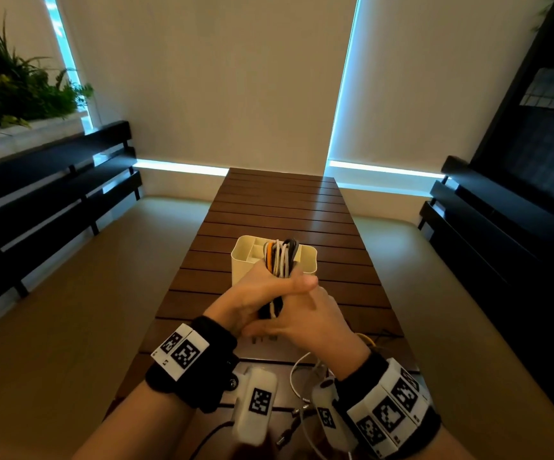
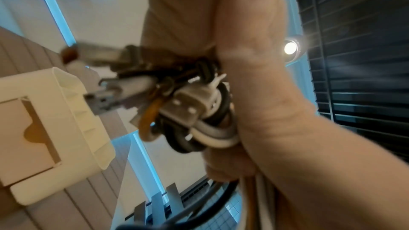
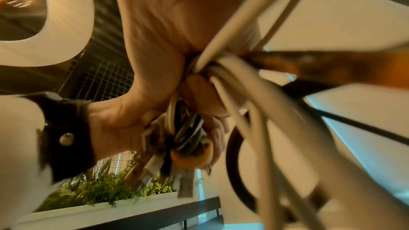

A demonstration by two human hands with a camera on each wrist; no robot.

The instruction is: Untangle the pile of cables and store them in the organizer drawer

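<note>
A bundle of cables, black, white, grey and orange, stands upright between both hands above the table. My left hand grips the bundle from the left, thumb across its front. My right hand grips its lower part from the right. The bundle's top overlaps the cream organizer, an open box with inner dividers just behind the hands. In the left wrist view the cable bundle shows plugs, loops and white ties beside the organizer. In the right wrist view the coiled cables sit in both palms and loose strands run off to the right.
Loose white cable and small connectors lie on the slatted wooden table near me, partly under the wrists. Dark slatted benches flank the table on both sides. A planter sits at the far left.
</note>
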